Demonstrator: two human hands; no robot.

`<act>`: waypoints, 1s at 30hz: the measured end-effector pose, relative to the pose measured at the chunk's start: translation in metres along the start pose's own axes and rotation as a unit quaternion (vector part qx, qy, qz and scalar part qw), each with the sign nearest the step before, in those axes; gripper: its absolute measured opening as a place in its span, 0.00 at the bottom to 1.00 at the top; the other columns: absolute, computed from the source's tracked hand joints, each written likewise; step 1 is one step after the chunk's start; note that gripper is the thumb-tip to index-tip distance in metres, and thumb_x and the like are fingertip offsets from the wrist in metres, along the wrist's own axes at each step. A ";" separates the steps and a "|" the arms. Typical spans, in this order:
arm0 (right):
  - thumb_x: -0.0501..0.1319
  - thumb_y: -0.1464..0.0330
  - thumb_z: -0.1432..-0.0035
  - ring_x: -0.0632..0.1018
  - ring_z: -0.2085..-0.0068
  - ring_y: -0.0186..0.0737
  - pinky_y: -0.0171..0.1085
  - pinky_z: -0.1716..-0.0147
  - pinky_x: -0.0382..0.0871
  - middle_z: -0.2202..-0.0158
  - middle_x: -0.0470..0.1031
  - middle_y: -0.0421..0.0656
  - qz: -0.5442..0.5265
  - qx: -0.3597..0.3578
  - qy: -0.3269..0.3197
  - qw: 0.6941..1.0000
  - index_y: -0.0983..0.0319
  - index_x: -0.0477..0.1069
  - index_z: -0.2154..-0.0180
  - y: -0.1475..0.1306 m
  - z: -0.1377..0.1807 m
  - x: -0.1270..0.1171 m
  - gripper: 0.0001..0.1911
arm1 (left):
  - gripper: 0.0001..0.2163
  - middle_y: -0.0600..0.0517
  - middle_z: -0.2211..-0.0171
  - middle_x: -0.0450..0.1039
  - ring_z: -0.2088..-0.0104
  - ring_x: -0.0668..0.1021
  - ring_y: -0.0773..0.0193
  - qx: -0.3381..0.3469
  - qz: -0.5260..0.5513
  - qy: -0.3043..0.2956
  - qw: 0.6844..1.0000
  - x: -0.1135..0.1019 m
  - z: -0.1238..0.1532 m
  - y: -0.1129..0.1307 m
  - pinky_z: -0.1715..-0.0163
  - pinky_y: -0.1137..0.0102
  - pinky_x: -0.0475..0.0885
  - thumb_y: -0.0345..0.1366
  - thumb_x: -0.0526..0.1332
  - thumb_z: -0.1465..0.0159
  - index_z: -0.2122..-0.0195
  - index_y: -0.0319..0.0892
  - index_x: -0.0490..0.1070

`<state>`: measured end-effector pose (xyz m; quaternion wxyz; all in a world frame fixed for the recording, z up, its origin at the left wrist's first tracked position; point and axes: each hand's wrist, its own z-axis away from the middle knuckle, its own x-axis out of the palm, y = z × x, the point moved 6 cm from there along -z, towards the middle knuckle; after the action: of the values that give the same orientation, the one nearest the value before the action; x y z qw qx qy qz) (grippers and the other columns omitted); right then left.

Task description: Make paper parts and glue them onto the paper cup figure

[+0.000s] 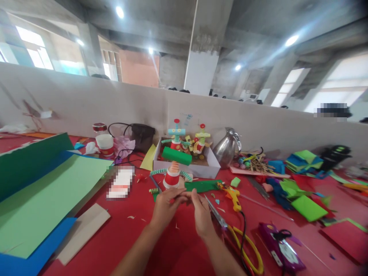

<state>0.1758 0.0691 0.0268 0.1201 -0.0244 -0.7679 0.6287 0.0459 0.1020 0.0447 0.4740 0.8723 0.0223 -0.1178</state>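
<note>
My left hand (167, 206) and my right hand (202, 213) meet low over the red table, fingers bent and fingertips close together. Anything pinched between them is too small or hidden to make out. Just beyond stands a paper-cup figure (171, 181) with a red and white body, springy folded-paper arms and a green paper roll (176, 155) as its head. Past my right fingertips lies a dark green paper strip (202, 186), with a yellow hot glue gun (232, 194) at its end. Scissors (220, 216) with yellow handles lie beside my right hand.
Two similar figures stand in a white open box (198, 171) at the back, near a steel jug (226, 147). Large green sheets (57, 195) cover the left side. On the right are a purple device (281, 247), craft sticks (258, 163) and green paper (309, 208).
</note>
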 end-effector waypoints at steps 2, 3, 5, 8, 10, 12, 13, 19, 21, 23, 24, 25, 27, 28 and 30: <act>0.57 0.46 0.41 0.75 0.64 0.47 0.43 0.63 0.67 0.66 0.80 0.43 -0.016 0.008 -0.020 1.000 0.55 0.82 0.63 0.004 0.001 0.006 0.24 | 0.08 0.49 0.65 0.81 0.64 0.81 0.58 0.004 -0.032 0.044 0.999 -0.007 0.002 -0.001 0.60 0.64 0.77 0.38 0.64 0.40 0.62 0.50 0.81; 0.58 0.46 0.41 0.75 0.65 0.47 0.43 0.63 0.67 0.66 0.80 0.43 -0.021 0.011 -0.031 0.999 0.55 0.82 0.61 0.006 0.002 0.009 0.23 | 0.08 0.49 0.64 0.81 0.63 0.81 0.58 0.001 -0.043 0.065 0.997 -0.010 0.003 -0.002 0.59 0.64 0.77 0.37 0.63 0.40 0.63 0.50 0.81; 0.59 0.48 0.41 0.75 0.65 0.45 0.42 0.62 0.67 0.64 0.80 0.42 -0.032 0.016 -0.048 0.998 0.55 0.81 0.59 0.007 0.003 0.013 0.21 | 0.08 0.49 0.63 0.81 0.62 0.81 0.58 -0.004 -0.047 0.084 0.995 -0.014 0.004 -0.004 0.58 0.63 0.77 0.37 0.61 0.39 0.63 0.50 0.81; 0.59 0.50 0.40 0.75 0.65 0.42 0.41 0.61 0.67 0.63 0.81 0.43 -0.072 0.039 -0.062 0.995 0.57 0.81 0.58 0.007 0.003 0.016 0.21 | 0.10 0.50 0.63 0.82 0.62 0.82 0.58 -0.005 -0.019 0.067 0.998 -0.012 0.002 -0.005 0.59 0.63 0.78 0.36 0.59 0.38 0.63 0.50 0.81; 0.60 0.50 0.41 0.74 0.67 0.41 0.40 0.63 0.67 0.63 0.81 0.44 -0.103 0.069 -0.061 0.990 0.59 0.82 0.60 0.008 0.003 0.014 0.22 | 0.10 0.50 0.64 0.82 0.64 0.82 0.59 -0.012 0.000 0.059 0.998 -0.011 0.001 -0.005 0.62 0.64 0.78 0.36 0.59 0.39 0.63 0.48 0.81; 0.62 0.50 0.43 0.73 0.68 0.39 0.39 0.64 0.66 0.65 0.81 0.46 -0.137 0.105 -0.064 0.983 0.60 0.82 0.62 0.010 0.002 0.013 0.22 | 0.09 0.50 0.68 0.82 0.68 0.81 0.60 -0.032 0.004 0.064 0.997 -0.011 0.000 -0.006 0.66 0.66 0.77 0.36 0.59 0.39 0.65 0.47 0.81; 0.62 0.50 0.43 0.73 0.68 0.38 0.38 0.65 0.66 0.65 0.80 0.46 -0.157 0.122 -0.069 0.978 0.61 0.82 0.63 0.011 0.002 0.013 0.22 | 0.09 0.50 0.70 0.81 0.70 0.81 0.61 -0.046 0.005 0.069 0.997 -0.012 0.000 -0.007 0.67 0.67 0.77 0.36 0.59 0.39 0.66 0.47 0.80; 0.72 0.58 0.54 0.70 0.71 0.33 0.33 0.68 0.61 0.73 0.77 0.40 -0.160 0.119 -0.026 0.980 0.60 0.80 0.72 0.015 0.000 0.005 0.12 | 0.10 0.49 0.70 0.80 0.71 0.80 0.61 -0.155 0.097 0.169 0.969 -0.025 0.001 -0.027 0.68 0.67 0.75 0.39 0.60 0.40 0.62 0.41 0.77; 0.72 0.59 0.54 0.68 0.73 0.32 0.33 0.70 0.59 0.77 0.74 0.38 -0.148 0.101 -0.003 0.984 0.60 0.77 0.76 0.014 -0.001 0.001 0.12 | 0.09 0.49 0.71 0.78 0.71 0.79 0.62 -0.178 0.136 0.219 0.950 -0.031 0.001 -0.037 0.69 0.68 0.74 0.36 0.60 0.41 0.61 0.41 0.74; 0.71 0.57 0.52 0.65 0.75 0.31 0.34 0.72 0.56 0.80 0.69 0.37 -0.151 0.089 0.021 0.984 0.61 0.74 0.80 0.013 -0.001 -0.003 0.16 | 0.08 0.50 0.72 0.76 0.71 0.78 0.63 -0.191 0.173 0.256 0.932 -0.036 0.002 -0.046 0.69 0.68 0.72 0.33 0.59 0.43 0.63 0.40 0.71; 0.71 0.56 0.52 0.64 0.76 0.31 0.34 0.74 0.55 0.82 0.67 0.36 -0.151 0.082 0.036 0.984 0.61 0.71 0.82 0.013 -0.001 -0.005 0.18 | 0.08 0.50 0.71 0.75 0.70 0.78 0.64 -0.197 0.180 0.272 0.925 -0.038 0.002 -0.049 0.68 0.69 0.72 0.32 0.59 0.45 0.64 0.40 0.71; 0.71 0.56 0.52 0.62 0.77 0.31 0.34 0.75 0.54 0.83 0.65 0.36 -0.149 0.075 0.051 0.985 0.61 0.69 0.83 0.012 -0.002 -0.008 0.20 | 0.08 0.50 0.70 0.75 0.69 0.77 0.64 -0.205 0.175 0.287 0.919 -0.039 0.003 -0.052 0.68 0.70 0.71 0.30 0.60 0.47 0.65 0.40 0.71; 0.71 0.55 0.52 0.60 0.78 0.30 0.34 0.76 0.52 0.84 0.62 0.35 -0.134 0.057 0.075 0.986 0.61 0.66 0.85 0.011 -0.002 -0.012 0.23 | 0.12 0.50 0.67 0.74 0.67 0.75 0.65 -0.219 0.147 0.311 0.913 -0.042 0.006 -0.053 0.69 0.72 0.69 0.29 0.63 0.51 0.64 0.40 0.72; 0.70 0.55 0.52 0.59 0.78 0.30 0.35 0.76 0.51 0.85 0.60 0.35 -0.126 0.050 0.084 0.987 0.61 0.64 0.85 0.011 -0.003 -0.013 0.24 | 0.12 0.51 0.67 0.74 0.67 0.74 0.65 -0.226 0.137 0.315 0.912 -0.042 0.007 -0.053 0.69 0.72 0.68 0.30 0.64 0.52 0.64 0.40 0.72; 0.69 0.54 0.50 0.56 0.80 0.29 0.35 0.77 0.49 0.86 0.56 0.33 -0.114 0.036 0.097 0.988 0.61 0.60 0.86 0.010 -0.004 -0.016 0.27 | 0.09 0.52 0.72 0.73 0.71 0.72 0.66 -0.239 0.139 0.292 0.916 -0.038 0.007 -0.052 0.71 0.72 0.66 0.35 0.66 0.50 0.68 0.40 0.72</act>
<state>0.1906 0.0721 0.0154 0.2659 0.0063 -0.7271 0.6330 -0.0003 0.1273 0.0068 0.6522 0.7230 0.0663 0.2182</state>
